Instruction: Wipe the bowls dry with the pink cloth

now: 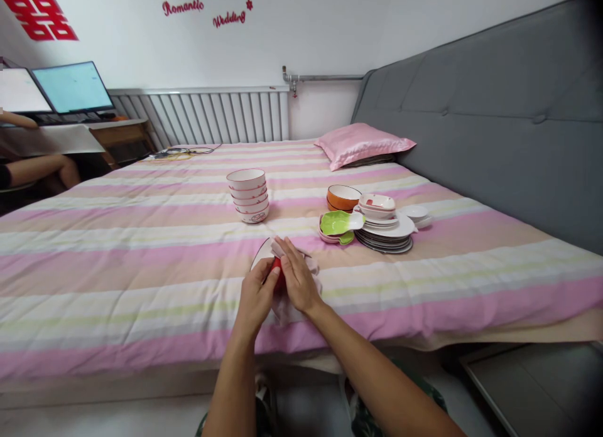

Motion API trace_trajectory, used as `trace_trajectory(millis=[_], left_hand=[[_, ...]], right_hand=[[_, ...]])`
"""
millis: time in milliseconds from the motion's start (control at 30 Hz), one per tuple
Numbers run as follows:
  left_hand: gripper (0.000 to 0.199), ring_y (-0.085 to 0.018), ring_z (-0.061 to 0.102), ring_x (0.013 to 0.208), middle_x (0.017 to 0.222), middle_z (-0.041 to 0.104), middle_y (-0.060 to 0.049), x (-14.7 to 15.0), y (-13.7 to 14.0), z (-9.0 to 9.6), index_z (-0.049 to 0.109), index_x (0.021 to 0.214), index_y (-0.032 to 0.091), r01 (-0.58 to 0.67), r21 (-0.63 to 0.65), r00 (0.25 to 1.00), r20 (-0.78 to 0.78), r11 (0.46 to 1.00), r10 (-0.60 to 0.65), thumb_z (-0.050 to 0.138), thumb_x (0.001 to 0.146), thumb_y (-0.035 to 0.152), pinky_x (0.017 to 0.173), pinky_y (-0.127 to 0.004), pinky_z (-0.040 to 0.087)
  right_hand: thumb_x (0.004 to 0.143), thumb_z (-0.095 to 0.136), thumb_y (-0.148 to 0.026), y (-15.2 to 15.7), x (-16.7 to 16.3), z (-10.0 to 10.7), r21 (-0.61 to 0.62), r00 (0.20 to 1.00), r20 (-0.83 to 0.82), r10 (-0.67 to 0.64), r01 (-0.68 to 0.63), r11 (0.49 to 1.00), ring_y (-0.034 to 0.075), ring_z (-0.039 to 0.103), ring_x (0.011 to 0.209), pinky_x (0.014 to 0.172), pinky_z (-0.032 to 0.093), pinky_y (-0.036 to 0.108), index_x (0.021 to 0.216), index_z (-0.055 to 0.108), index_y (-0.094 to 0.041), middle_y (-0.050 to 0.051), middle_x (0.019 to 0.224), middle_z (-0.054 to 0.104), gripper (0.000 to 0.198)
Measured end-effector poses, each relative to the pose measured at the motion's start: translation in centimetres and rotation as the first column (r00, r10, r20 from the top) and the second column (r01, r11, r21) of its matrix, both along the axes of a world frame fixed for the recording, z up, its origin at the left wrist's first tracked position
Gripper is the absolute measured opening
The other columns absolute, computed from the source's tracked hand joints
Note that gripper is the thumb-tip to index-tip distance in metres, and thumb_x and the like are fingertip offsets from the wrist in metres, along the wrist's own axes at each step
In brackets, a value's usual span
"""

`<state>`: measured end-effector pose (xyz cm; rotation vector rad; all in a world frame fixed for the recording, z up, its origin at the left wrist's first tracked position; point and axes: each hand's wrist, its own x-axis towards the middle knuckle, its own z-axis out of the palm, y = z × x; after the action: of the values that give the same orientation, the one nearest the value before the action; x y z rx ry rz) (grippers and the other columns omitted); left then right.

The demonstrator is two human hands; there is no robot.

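Near the front edge of the bed, my left hand [255,291] is closed on the side of a bowl [262,253]. The bowl is white inside with a dark rim, and a bit of red outer surface shows between my hands. My right hand [299,279] presses a pale pink cloth [284,312] against the bowl, its fingers together. The cloth hangs below and to the right of the bowl. My hands hide most of the bowl.
Beyond my hands stands a stack of white bowls [254,216]. To the right are orange bowls [335,201], a green leaf-shaped dish [335,222] and stacked plates [385,245]. A pink pillow [362,143] lies farther back. Another person's leg [40,172] shows at the far left.
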<state>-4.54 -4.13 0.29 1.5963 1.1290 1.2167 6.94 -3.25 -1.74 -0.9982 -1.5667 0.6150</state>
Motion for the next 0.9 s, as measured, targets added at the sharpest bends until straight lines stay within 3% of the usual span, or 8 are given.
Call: trace_trajectory(millis=[167, 433, 567, 733, 900], left_hand=[[0.027, -0.019, 0.058, 0.084, 0.087, 0.066, -0.005, -0.5, -0.4, 0.7, 0.065, 0.091, 0.016, 0.008, -0.078, 0.997, 0.074, 0.997, -0.002, 0.059, 0.077, 0.038, 0.078, -0.030, 0.045], [0.017, -0.015, 0.052, 0.069, 0.067, 0.062, 0.000, -0.9, -0.1, 1.1, 0.065, 0.070, 0.016, -0.161, -0.104, 0.967, 0.183, 0.982, 0.178, 0.058, 0.070, 0.032, 0.071, -0.028, 0.041], [0.013, -0.013, 0.047, 0.063, 0.062, 0.056, 0.001, -1.2, 0.1, 1.4, 0.061, 0.066, 0.016, -0.097, -0.143, 0.946, 0.294, 0.985, 0.136, 0.057, 0.068, 0.029, 0.062, -0.025, 0.038], [0.012, -0.013, 0.043, 0.059, 0.057, 0.049, 0.002, -1.3, 0.3, 1.4, 0.054, 0.062, 0.017, -0.095, -0.160, 0.953, 0.272, 0.983, 0.136, 0.054, 0.068, 0.028, 0.057, -0.025, 0.036], [0.014, -0.013, 0.042, 0.058, 0.057, 0.050, 0.002, -0.9, 0.1, 1.5, 0.052, 0.061, 0.018, -0.289, -0.116, 0.946, 0.115, 0.950, 0.302, 0.051, 0.068, 0.031, 0.057, -0.025, 0.035]], right_hand=[[0.098, 0.024, -0.041, -0.2, 0.0, 0.3, -0.005, 0.999, -0.024, -0.033, 0.033, 0.999, 0.015, 0.022, 0.142, 0.118, 0.021, 0.042, 0.141, 0.038, -0.030, -0.004, 0.148, 0.038, 0.046], [0.098, 0.023, -0.041, -0.5, -0.1, 0.6, -0.015, 0.995, -0.066, -0.073, 0.072, 0.997, 0.015, 0.023, 0.142, 0.118, 0.021, 0.041, 0.139, 0.042, -0.027, -0.002, 0.149, 0.037, 0.046], [0.098, 0.023, -0.040, -0.5, 0.1, 0.6, 0.004, 0.994, -0.068, -0.084, 0.085, 0.996, 0.017, 0.026, 0.141, 0.117, 0.021, 0.042, 0.138, 0.043, -0.026, 0.000, 0.147, 0.041, 0.047], [0.097, 0.023, -0.044, 0.1, 0.1, -0.1, -0.043, 0.987, -0.116, -0.108, 0.104, 0.994, 0.017, 0.031, 0.139, 0.116, 0.024, 0.043, 0.136, 0.046, -0.024, 0.001, 0.145, 0.044, 0.049], [0.097, 0.023, -0.046, 0.7, 0.1, -0.7, -0.093, 0.983, -0.145, -0.110, 0.097, 0.991, 0.016, 0.034, 0.137, 0.116, 0.025, 0.041, 0.136, 0.046, -0.024, 0.001, 0.143, 0.046, 0.051]])
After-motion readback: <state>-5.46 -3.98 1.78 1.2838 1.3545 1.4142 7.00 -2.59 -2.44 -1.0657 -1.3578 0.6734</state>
